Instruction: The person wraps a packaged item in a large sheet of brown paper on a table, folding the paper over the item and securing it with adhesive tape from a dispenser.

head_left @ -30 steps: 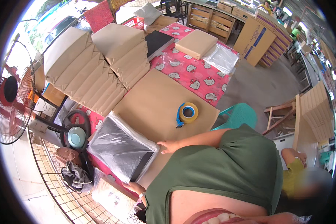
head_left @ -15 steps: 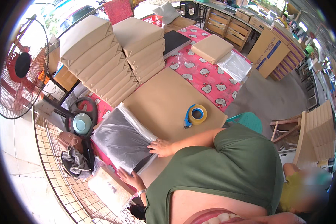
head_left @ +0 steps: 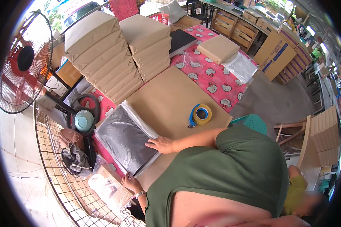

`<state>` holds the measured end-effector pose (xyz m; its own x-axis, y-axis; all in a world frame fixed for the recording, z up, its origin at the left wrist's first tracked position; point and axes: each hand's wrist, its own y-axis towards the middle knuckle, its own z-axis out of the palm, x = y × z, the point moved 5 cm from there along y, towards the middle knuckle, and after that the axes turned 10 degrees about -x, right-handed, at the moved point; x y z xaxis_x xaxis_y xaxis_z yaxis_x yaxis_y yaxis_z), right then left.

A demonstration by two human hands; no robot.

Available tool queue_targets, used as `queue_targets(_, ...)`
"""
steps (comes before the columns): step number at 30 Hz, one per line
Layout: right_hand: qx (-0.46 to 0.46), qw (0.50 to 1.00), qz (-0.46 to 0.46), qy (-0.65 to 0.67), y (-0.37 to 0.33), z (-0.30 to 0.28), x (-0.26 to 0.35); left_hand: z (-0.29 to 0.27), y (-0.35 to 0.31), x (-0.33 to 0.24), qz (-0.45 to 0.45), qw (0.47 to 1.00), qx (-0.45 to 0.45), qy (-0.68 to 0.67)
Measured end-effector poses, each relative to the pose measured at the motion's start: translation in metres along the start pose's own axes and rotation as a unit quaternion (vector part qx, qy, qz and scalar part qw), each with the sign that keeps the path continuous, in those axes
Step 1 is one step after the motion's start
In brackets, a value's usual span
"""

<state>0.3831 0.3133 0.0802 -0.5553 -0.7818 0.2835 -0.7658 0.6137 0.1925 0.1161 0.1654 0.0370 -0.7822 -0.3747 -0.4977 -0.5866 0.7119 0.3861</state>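
A flat stack of black sheets [head_left: 127, 138] lies under clear plastic wrap [head_left: 138, 114] on a large sheet of brown paper [head_left: 170, 94]. My left hand [head_left: 132, 183] is at the near corner of this bundle, its fingertips closed on the plastic edge. On the bundle's right edge rests my right hand [head_left: 161, 145], fingers stretched out and thumb apart. Beyond my right forearm, a blue tape dispenser [head_left: 192, 118] with a roll of clear tape [head_left: 205, 114] sits on the brown paper.
Tall piles of brown-wrapped packages [head_left: 102, 64] stand at the back left. A single wrapped package [head_left: 218, 48] lies on the pink patterned cover [head_left: 204, 72]. At left are a fan [head_left: 25, 58] and a metal grid [head_left: 53, 162]. Another person's sleeve [head_left: 295, 193] shows at lower right.
My left hand has gone from spread fingers beside the bundle to closed fingertips at its near corner. My right hand has shifted slightly up along the edge. The plastic looks flatter.
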Motion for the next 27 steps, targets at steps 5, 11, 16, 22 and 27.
queue_targets(5,0.056,0.997,-0.002,0.043,-0.006,0.018,-0.008,-0.001,-0.001,0.023,-0.108,0.993,-0.030,-0.030)
queue_targets(11,0.079,0.996,-0.003,0.046,-0.004,0.012,-0.008,-0.022,0.001,-0.044,0.082,0.996,-0.012,-0.021)
queue_targets(16,-0.077,0.995,-0.063,-0.004,0.001,-0.004,0.002,-0.009,0.012,-0.097,0.168,0.970,0.154,0.079)
queue_targets(22,0.018,0.999,-0.029,0.009,0.006,0.019,0.000,0.008,0.017,-0.068,0.162,0.971,0.163,0.066)
queue_targets(27,0.051,0.998,-0.019,0.032,-0.012,0.043,-0.022,0.023,0.013,-0.077,0.176,0.971,0.162,-0.009)
